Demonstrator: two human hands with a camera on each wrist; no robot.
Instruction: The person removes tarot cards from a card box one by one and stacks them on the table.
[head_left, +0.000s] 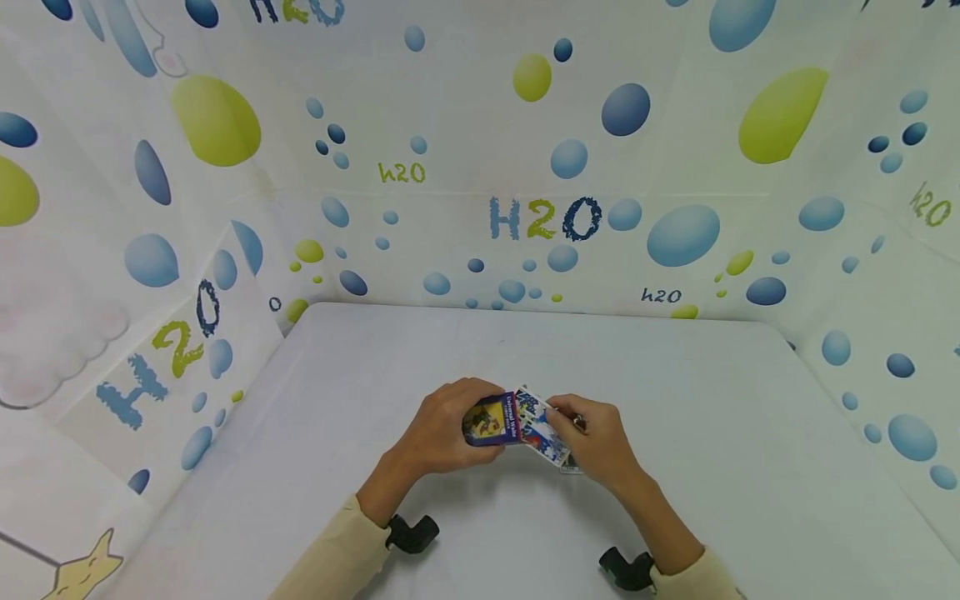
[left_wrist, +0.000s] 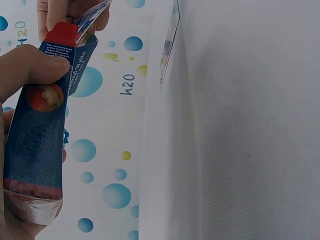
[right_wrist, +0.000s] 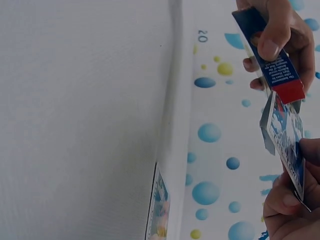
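My left hand point(head_left: 442, 429) grips a dark blue and red card box point(head_left: 489, 421) marked "Universal Waite", thumb on its narrow side in the left wrist view. The box's flap point(right_wrist: 267, 131) hangs open at the end facing right. Picture cards point(head_left: 540, 427) in blue, white and red stick out of that end. My right hand point(head_left: 600, 442) pinches them between thumb and fingers; how many there are I cannot tell. Below the right hand, another card point(head_left: 572, 469) shows by its edge, mostly hidden; it appears as a thin slanted card point(right_wrist: 159, 202) in the right wrist view.
A white-covered table point(head_left: 360, 358) lies under both hands. Behind it and at the sides hangs a white cloth point(head_left: 465, 125) printed with blue and green drops and "H2O". Black curved pieces point(head_left: 412, 533) sit at both wrists, by the cream sleeves point(head_left: 330, 554).
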